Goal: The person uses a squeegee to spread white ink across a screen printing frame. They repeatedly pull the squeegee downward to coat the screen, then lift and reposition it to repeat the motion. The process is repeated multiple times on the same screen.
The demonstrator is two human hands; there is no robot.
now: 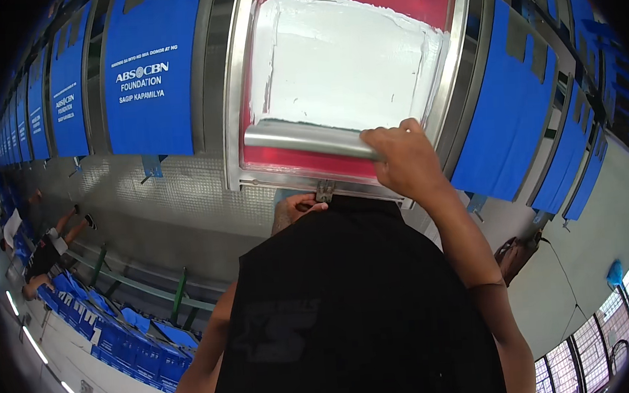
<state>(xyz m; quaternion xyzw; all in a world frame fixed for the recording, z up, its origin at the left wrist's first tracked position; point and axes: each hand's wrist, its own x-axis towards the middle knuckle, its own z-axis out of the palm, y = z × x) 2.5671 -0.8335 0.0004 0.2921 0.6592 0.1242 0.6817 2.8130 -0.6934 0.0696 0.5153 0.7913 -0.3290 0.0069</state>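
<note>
So the person's right hand (404,158) is clamped over the right end of a metal squeegee (311,140), fingers wrapped down over its bar. The squeegee lies flat across the near edge of a printing screen (346,58), running off to the left of that hand, with a thick coat of white ink (342,65) spread over the mesh just beyond it and a strip of red mesh showing on the near side, right under the knuckles.

The left hand (295,208) sits lower, near the body, curled at the frame's near rail beside a small metal clamp (324,191). Whether it's actually gripping the frame is hard to say, because the person's black sleeveless shirt (350,309) covers most of it.

Either side of the screen there are rows of blue fabric pieces (150,70) with white print, laid on a long metal table (178,198). Way off to the left of the hands another person (44,249) is by a stack of more blue pieces (121,338).

The far edge of the screen is cut off at the top, and the fisheye rim goes dark and warped at the sides.
</note>
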